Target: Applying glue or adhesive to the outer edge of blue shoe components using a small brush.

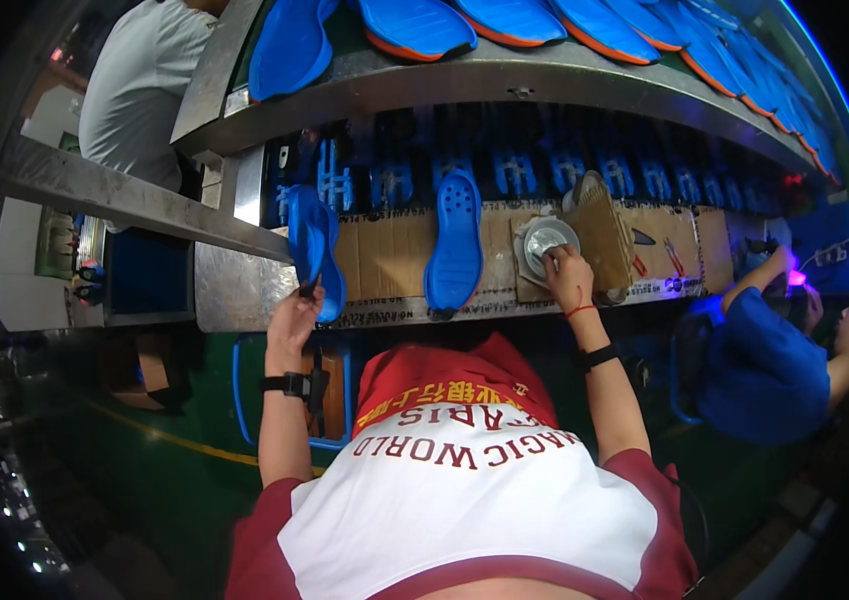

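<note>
At the bench's left end, my left hand (pixel 295 318) has its fingers closed at the lower end of a tilted blue shoe sole (pixel 309 232); a small dark patch shows at the fingertips. Another blue sole (pixel 333 290) lies right behind it. My right hand (pixel 569 278) reaches over the near rim of a white bowl (pixel 537 236) with pale contents. Its fingers are bent together, and what they hold, if anything, is hidden. Between my hands, a single blue sole (pixel 453 245) with holes at its far end lies on the cardboard (pixel 385 250).
A metal-edged shelf (pixel 545 75) with several blue and orange soles runs across the far side. Right of the bowl are a cardboard piece (pixel 603 235), a knife (pixel 643 238) and red-handled pliers (pixel 676 262). A co-worker in blue (pixel 765 375) sits right; another person (pixel 140 95) is far left.
</note>
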The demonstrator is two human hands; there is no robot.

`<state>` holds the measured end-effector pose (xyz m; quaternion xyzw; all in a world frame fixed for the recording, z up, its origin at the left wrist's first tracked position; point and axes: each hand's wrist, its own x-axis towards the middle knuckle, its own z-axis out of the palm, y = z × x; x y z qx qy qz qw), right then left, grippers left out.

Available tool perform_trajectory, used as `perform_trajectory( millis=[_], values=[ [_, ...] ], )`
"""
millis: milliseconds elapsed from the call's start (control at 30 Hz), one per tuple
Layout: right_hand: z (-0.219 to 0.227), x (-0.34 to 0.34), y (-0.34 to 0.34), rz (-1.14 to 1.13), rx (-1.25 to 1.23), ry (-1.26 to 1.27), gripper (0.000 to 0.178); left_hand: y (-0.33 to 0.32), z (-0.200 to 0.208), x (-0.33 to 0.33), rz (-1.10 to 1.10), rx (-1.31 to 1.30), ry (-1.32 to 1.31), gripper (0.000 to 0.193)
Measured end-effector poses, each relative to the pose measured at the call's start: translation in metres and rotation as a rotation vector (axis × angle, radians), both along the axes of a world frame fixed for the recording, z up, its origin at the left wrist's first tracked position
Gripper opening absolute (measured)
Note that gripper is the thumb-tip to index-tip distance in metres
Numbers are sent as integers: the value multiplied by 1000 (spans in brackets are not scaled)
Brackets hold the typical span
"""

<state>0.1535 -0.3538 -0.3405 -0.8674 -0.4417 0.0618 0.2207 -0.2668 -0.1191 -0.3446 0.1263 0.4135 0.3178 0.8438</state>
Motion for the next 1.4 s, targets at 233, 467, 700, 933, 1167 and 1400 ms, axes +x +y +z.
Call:
perform_trajectory(
  millis=[233, 467, 700, 933, 1167, 1400],
  values=[
    [10, 4, -9, -28, 40, 30, 14, -70, 73, 82, -200, 338, 159, 50],
    [77, -17, -14, -42, 367, 304, 8, -97, 109, 150, -186, 727, 232, 45],
    [152, -78, 0, 223, 557, 379, 12, -113, 136, 180, -193, 1015, 416, 33],
    [164, -87, 10, 350, 485, 173, 15, -114, 141, 184, -190, 1220, 466, 45],
    [164, -90, 14, 255, 502, 361, 11, -111, 140, 183, -168, 1252, 473, 44],
    [155, -84, 21, 237, 537, 300, 9, -110, 139, 181, -161, 1236, 457, 43]
  ],
)
